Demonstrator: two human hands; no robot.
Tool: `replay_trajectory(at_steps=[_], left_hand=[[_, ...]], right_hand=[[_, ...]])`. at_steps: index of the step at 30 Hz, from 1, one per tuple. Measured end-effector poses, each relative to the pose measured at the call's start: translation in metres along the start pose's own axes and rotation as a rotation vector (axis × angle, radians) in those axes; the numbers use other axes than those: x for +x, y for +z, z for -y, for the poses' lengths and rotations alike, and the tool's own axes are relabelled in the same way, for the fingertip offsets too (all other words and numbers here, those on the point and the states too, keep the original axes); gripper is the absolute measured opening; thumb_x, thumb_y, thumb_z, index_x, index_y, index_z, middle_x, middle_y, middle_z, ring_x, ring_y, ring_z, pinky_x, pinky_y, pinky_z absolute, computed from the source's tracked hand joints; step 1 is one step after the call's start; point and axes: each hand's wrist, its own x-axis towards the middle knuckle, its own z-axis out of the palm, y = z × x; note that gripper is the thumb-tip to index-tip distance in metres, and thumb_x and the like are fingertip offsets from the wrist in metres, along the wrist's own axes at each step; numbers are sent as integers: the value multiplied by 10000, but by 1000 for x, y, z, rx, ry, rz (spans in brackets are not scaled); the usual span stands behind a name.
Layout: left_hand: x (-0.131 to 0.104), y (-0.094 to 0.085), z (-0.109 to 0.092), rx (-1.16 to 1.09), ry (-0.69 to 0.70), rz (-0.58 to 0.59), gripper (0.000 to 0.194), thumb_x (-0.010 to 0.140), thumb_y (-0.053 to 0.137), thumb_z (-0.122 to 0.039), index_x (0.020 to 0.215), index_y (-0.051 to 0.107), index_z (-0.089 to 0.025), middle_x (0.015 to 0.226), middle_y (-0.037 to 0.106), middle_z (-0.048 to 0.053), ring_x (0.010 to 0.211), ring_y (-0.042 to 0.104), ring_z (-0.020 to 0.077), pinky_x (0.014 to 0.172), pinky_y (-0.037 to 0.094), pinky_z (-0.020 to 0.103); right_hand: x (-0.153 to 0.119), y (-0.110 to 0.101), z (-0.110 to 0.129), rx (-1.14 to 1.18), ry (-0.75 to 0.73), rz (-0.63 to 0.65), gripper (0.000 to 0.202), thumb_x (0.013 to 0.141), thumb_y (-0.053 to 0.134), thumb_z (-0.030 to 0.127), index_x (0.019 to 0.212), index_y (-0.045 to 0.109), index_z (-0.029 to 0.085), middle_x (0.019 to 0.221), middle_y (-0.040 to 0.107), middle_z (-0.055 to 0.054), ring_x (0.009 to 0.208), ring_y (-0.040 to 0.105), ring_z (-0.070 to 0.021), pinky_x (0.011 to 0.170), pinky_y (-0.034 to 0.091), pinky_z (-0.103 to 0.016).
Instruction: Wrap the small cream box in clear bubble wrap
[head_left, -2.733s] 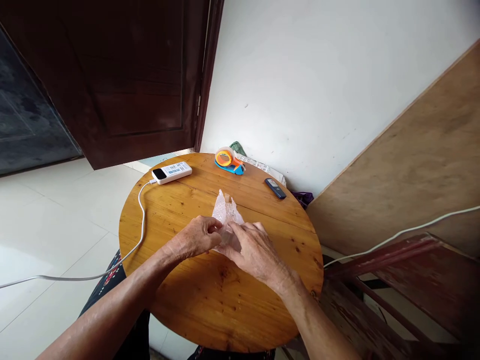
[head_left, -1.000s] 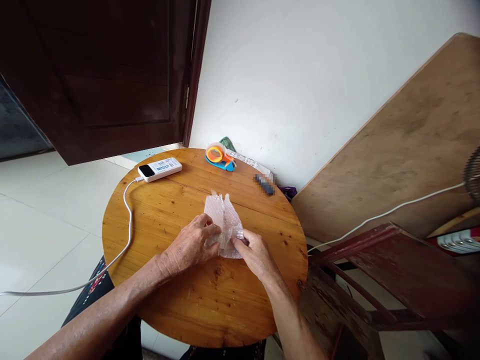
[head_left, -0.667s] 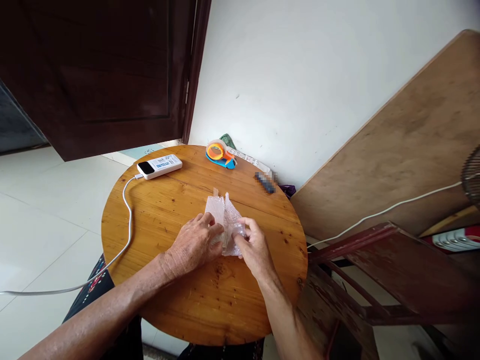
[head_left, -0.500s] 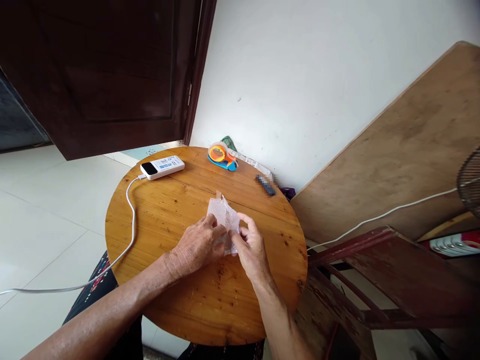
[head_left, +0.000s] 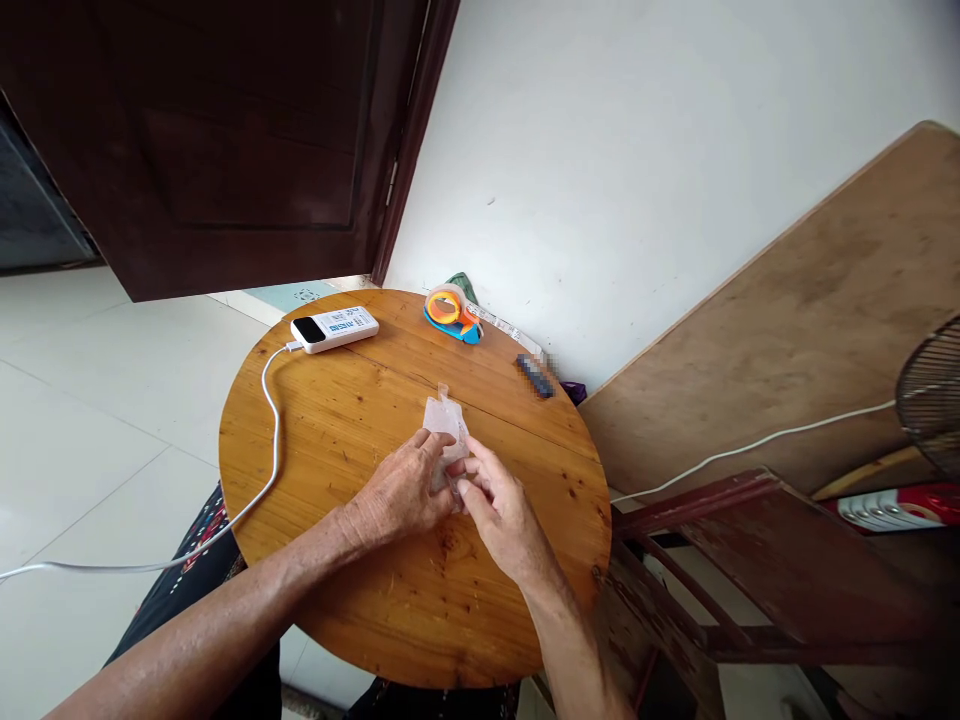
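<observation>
A small piece of translucent bubble wrap [head_left: 445, 416] lies on the round wooden table [head_left: 337, 420], with a narrow clear strip sticking up at its far end. My left hand [head_left: 411, 480] is closed on its near left part, fingers bent over it. On the other side, my right hand [head_left: 491, 492] pinches the right edge between thumb and fingers. The two hands almost meet at the near end. Whatever the wrap may contain is hidden.
A white power bank [head_left: 334, 329] with a cable [head_left: 276, 440] lies at the back left. Behind the wrap are an orange and blue tape dispenser [head_left: 453, 314] and a dark, blurred object [head_left: 535, 376]. A wooden chair [head_left: 795, 560] stands at the right.
The right side of the bubble wrap has been folded inward, so it looks narrower. My right hand has moved left, closer to my left hand. The camera view has shifted slightly.
</observation>
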Motion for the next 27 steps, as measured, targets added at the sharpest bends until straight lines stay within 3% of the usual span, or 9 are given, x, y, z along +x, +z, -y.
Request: replay_trajectory(at_steps=[3,7,10,12,14,18,27], left_hand=[[-2,0,1,-98,-39,-42,534,713,607,-161,1240,525,-163,1088,598,71,820,613,173,789,515,327],[-1,3,1,-112,-88,-87,408,760,594,-236,1164,594,-174,1048,575,52,745,576,146,735,505,313],[1,7,3,-85,-114,-93,375,776,571,-201,1149,605,-181,1017,573,41,733,568,140,719,499,298],[3,9,4,-52,-128,-87,396,762,566,-158,1156,599,-179,994,571,34,718,559,137,709,495,289],[3,10,4,-22,-126,-87,428,741,575,-133,1165,592,-181,984,569,30,723,556,137,715,491,285],[2,11,5,-6,-96,-95,459,727,575,-110,1180,574,-179,1004,580,38,717,548,133,719,490,282],[-1,10,4,0,-88,-101,511,727,553,-105,1232,531,-181,1033,581,43,678,523,114,673,489,264]], right_hand=[[1,1,2,-138,-42,39,643,808,531,178,1440,414,199,1092,684,-76,722,628,-148,696,532,-299],[3,3,8,-326,-109,48,736,794,512,107,1500,333,216,1136,684,-100,904,649,-211,840,523,-386],[3,-4,7,-239,-120,101,766,773,506,92,1503,323,236,1138,684,-85,766,644,-159,783,536,-341],[4,-13,1,-88,-98,72,697,795,514,140,1471,366,223,1117,685,-76,642,610,-118,676,537,-295],[7,-21,-8,28,-56,-46,563,831,523,215,1390,452,189,1009,698,-58,583,584,-108,605,522,-278],[18,-26,-27,43,-38,-216,426,821,580,277,1232,566,170,846,703,-33,652,615,-141,658,533,-296],[32,-2,-31,-19,-177,-171,382,872,508,194,1245,589,208,927,734,-42,791,670,-153,777,538,-283]])
